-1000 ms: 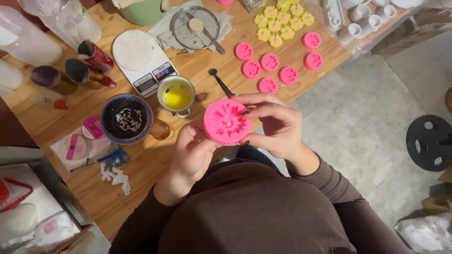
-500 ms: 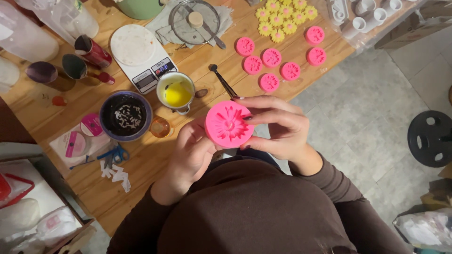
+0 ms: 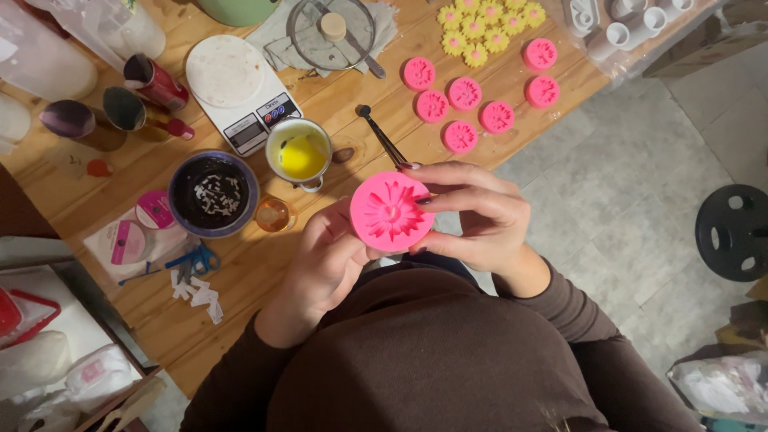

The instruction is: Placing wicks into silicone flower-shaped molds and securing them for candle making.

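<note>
Over the table edge: pink flower mould (image 3: 391, 211) held up between both hands, hollow side facing up.
Left hand (image 3: 326, 264): cups the mould from below-left, thumb pressed on its rim.
Right hand (image 3: 474, 214): fingers curled, fingertips pinching the mould's right rim.
Behind the mould: black spoon (image 3: 382, 136), cup of yellow liquid (image 3: 299, 153), dark bowl (image 3: 213, 194), kitchen scale (image 3: 238, 91).
Farther back: six more pink moulds (image 3: 481, 86), yellow flowers (image 3: 478, 26), well apart.
Left of hands: blue scissors (image 3: 194, 261).

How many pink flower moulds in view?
7. One pink mould held between left hand and right hand; six more grouped on the table beside the yellow flowers.
</note>
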